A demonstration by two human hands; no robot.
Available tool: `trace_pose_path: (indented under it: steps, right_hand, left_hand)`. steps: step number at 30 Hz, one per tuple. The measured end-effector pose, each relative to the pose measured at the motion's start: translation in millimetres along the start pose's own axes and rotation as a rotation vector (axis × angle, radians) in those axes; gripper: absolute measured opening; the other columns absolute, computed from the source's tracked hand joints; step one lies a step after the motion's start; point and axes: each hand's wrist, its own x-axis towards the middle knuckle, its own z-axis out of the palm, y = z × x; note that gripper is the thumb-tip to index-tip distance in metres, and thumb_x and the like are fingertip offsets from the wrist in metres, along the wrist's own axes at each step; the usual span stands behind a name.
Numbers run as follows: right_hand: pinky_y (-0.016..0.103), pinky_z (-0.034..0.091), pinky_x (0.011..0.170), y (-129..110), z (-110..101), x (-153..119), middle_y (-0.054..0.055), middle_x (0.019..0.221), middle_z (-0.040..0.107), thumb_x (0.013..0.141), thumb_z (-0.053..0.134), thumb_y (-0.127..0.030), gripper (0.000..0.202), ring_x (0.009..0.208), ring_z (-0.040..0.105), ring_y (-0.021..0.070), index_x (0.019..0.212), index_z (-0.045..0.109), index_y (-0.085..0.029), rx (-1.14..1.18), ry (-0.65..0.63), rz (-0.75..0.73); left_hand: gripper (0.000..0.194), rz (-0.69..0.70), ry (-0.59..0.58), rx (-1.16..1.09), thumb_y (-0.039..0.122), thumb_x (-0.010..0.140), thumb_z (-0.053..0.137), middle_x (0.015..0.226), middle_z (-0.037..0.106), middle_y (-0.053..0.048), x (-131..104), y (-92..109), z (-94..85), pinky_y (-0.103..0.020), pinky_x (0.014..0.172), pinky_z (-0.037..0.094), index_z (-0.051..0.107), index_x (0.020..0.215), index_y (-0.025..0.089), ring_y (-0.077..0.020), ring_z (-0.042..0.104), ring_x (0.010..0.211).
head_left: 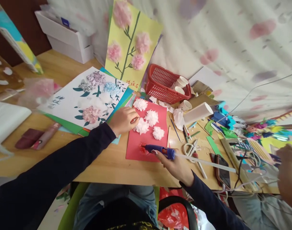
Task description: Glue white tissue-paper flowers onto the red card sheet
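My right hand (176,163) is wrapped around a blue hot glue gun (161,150) with a long translucent glue stick (205,163) sticking out of its back. The gun's nozzle is at a shiny patch of glue (142,147) on the lower left of a red sheet of paper (133,145). Several fluffy white paper flowers (152,117) sit on the upper part of that sheet. My left hand (125,120) rests at the sheet's left edge, fingers curled, thumb and forefinger close together beside the nearest white flower (142,126). Whatever those fingers hold, if anything, is hidden.
Behind stand a yellow flower picture (146,24) and a red basket (157,95) with paper cups. A white flower picture (88,99) lies left. Scissors (190,148), pens, a phone (222,172), cables and paper scraps crowd the right, where another person's hand (288,172) shows.
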Motion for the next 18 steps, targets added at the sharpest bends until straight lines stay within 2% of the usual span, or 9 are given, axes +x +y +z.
trace_pose_path:
  steps: [5, 10, 14, 18]
  right_hand:
    - [0.029, 0.038, 0.047, -3.0, -7.0, 4.5, 0.001, 0.053, 0.054, 0.086, 0.056, -0.062, 0.048, 0.048, 0.05, 0.0143, 0.059, 0.053, -0.022, -0.075, -0.013, -0.028]
    - [0.031, 0.04, 0.049, 0.1, -5.8, 6.1, 0.001, 0.053, 0.052, 0.085, 0.056, -0.062, 0.047, 0.05, 0.05, 0.0153, 0.058, 0.052, -0.023, -0.105, 0.024, -0.011]
    - [0.03, 0.034, 0.045, 3.5, -3.5, 7.5, -0.001, 0.053, 0.047, 0.085, 0.06, -0.059, 0.043, 0.049, 0.044, 0.0147, 0.059, 0.051, -0.024, -0.076, 0.052, -0.027]
    - [0.031, 0.037, 0.046, 2.4, -4.9, 9.3, 0.0, 0.055, 0.05, 0.086, 0.059, -0.057, 0.041, 0.05, 0.048, 0.016, 0.062, 0.056, -0.023, -0.081, 0.01, -0.045]
  left_hand:
    - [0.015, -0.055, 0.059, 0.031, 0.015, 0.082, 0.055, 0.07, 0.067, -0.003, -4.6, -10.6, -0.5, -0.031, 0.069, 0.047, 0.064, 0.071, 0.019, -0.0196, 0.062, 0.071]
    - [0.018, -0.087, -0.003, 0.06, 0.016, 0.083, 0.053, 0.07, 0.066, -0.003, -2.8, -7.3, -2.4, -0.031, 0.07, 0.047, 0.064, 0.069, 0.019, -0.0194, 0.062, 0.072]
    - [0.02, -0.115, -0.029, 0.065, 0.016, 0.083, 0.051, 0.069, 0.065, -0.003, -1.3, -5.5, -4.7, -0.031, 0.07, 0.046, 0.064, 0.069, 0.02, -0.0193, 0.061, 0.072]
    - [0.021, -0.144, -0.048, 0.08, 0.017, 0.084, 0.053, 0.068, 0.063, -0.003, -1.1, -5.3, -4.0, -0.031, 0.069, 0.045, 0.062, 0.065, 0.02, -0.0188, 0.059, 0.07]
